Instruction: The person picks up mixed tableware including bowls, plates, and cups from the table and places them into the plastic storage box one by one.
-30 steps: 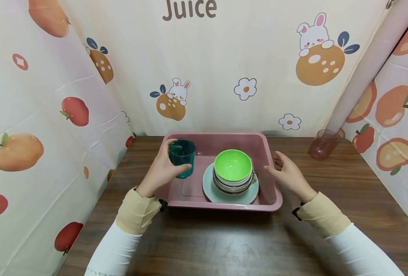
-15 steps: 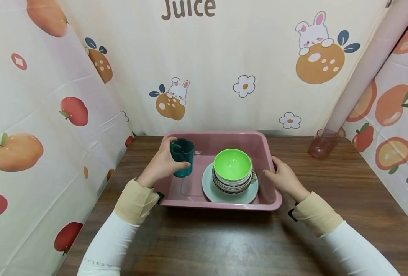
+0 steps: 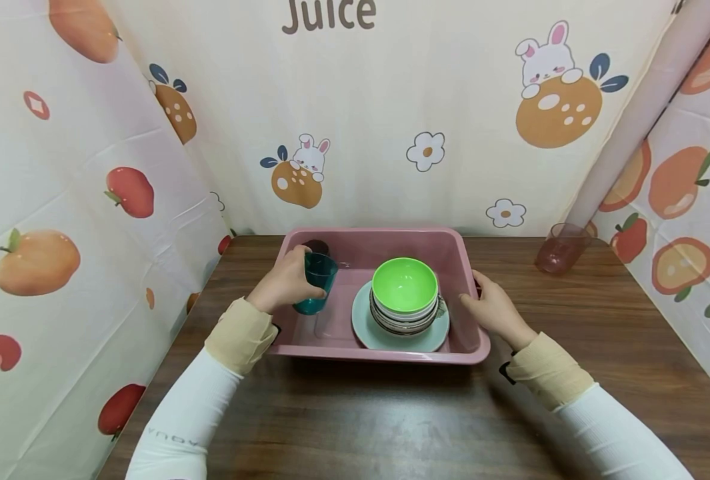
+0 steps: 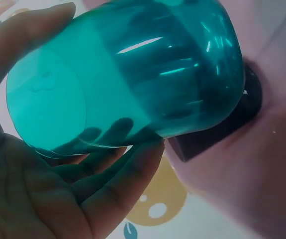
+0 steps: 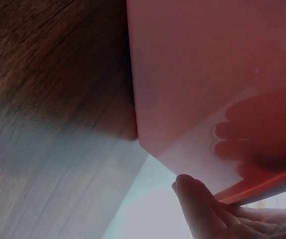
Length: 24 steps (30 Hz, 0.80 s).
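My left hand (image 3: 289,280) grips a clear teal cup (image 3: 319,283) over the left part of a pink plastic basin (image 3: 385,358). The cup leans, its mouth toward the back right. In the left wrist view, thumb and fingers curl around the teal cup (image 4: 133,74). Behind it a dark cup (image 3: 317,247) shows in the basin's back left corner, partly covered. My right hand (image 3: 499,307) holds the basin's right rim, its thumb on the inner side. A bright green bowl (image 3: 405,285) tops a bowl stack on a pale blue plate (image 3: 363,327) in the basin.
A clear pinkish cup (image 3: 561,250) stands on the brown wooden table (image 3: 391,420), at the back right. Fruit-printed cloth (image 3: 367,93) hangs behind the table and along both sides.
My left hand has lowered and tilted the teal cup, bringing the dark cup behind it into sight. My right hand has moved from beside the basin onto its right rim.
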Tool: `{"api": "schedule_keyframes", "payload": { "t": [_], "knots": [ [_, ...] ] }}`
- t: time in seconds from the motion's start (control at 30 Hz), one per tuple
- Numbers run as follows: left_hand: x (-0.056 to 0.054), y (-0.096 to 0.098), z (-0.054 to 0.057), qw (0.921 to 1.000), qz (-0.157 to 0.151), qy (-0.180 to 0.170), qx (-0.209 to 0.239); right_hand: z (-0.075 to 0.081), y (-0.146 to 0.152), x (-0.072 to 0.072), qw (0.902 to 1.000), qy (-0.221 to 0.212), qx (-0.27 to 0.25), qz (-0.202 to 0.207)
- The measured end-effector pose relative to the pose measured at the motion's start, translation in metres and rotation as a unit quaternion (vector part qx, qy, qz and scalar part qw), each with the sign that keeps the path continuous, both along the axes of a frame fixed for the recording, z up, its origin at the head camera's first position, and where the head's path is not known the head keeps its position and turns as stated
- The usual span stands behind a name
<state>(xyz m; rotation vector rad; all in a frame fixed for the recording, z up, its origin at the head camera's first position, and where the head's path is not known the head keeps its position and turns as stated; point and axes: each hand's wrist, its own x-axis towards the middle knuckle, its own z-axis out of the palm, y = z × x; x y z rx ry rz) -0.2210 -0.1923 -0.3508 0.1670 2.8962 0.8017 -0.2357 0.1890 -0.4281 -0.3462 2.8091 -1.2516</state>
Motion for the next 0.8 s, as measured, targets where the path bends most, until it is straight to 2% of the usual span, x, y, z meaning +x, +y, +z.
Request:
{"api": "schedule_keyframes", "payload": {
  "t": [0.27,0.4,0.63,0.8],
  "knots": [
    [-0.009,-0.002,-0.004,0.9997,0.0,-0.012,-0.019,0.001,0.0,0.001,1.0,-0.003,0.003,-0.002],
    [-0.011,-0.001,-0.006,0.999,0.005,-0.022,-0.039,0.002,-0.001,0.001,1.0,-0.002,0.004,-0.003],
    [-0.014,0.0,-0.009,0.995,0.003,-0.06,-0.08,0.003,-0.002,0.002,1.0,0.0,0.003,-0.003],
    [-0.016,0.001,-0.013,0.9922,0.0,-0.059,-0.11,0.004,-0.002,0.002,1.0,0.0,-0.001,0.0]
  ]
}}
